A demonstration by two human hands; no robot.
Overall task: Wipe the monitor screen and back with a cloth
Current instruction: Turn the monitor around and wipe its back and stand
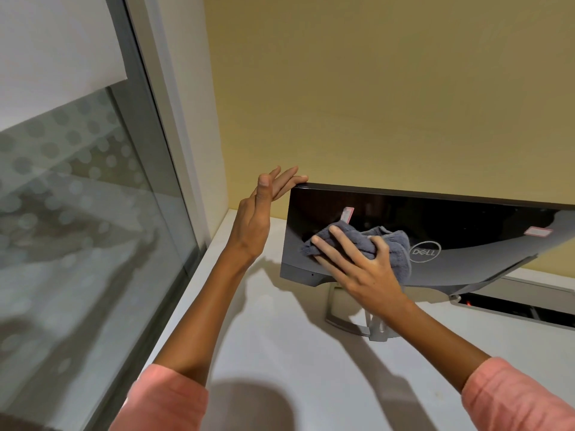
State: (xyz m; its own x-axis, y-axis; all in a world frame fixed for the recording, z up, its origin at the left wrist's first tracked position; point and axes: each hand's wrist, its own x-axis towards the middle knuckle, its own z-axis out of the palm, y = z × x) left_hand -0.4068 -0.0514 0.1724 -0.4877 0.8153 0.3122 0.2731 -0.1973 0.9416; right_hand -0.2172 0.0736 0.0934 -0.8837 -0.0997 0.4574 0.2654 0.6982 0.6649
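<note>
Right hand (357,265) is pressing a bunched cloth (389,244) left of the logo (425,252) on the monitor (466,219) back; left hand (261,213), open, is steadying its corner; screen unseen, progress unclear.

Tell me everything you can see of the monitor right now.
The monitor shows its glossy black back, with a round silver Dell logo and two small pink-edged stickers. It tilts on a silver stand on the white desk. The left hand steadies its top corner; the right hand presses a gray cloth against it.
</note>
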